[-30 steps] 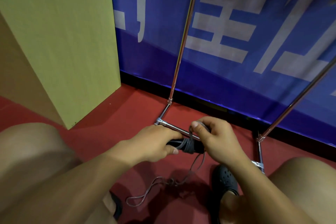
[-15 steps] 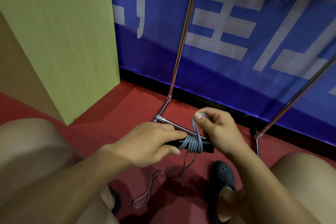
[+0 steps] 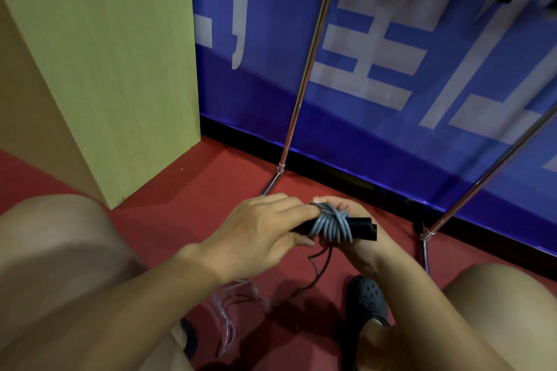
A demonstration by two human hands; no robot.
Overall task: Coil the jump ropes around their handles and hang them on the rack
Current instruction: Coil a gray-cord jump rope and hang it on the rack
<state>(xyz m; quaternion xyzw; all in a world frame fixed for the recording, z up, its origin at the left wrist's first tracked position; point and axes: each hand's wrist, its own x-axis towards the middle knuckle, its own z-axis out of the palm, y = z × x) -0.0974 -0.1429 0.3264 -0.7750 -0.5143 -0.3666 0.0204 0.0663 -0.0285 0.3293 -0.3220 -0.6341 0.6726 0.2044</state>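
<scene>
Grey rope (image 3: 331,224) between both hands

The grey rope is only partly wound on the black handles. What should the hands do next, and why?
Probably one more loop. The left hand grips the black handles, the right hand is under the grey coils, and a loose tail hangs down to the red floor. The right hand should likely bring that slack up and over the handles.

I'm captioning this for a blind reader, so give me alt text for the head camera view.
Seen from above, a crouching person's left hand grips black jump rope handles while the right hand winds the grey rope around them. Loose rope trails onto the red floor, before a metal rack and blue banner.
</scene>
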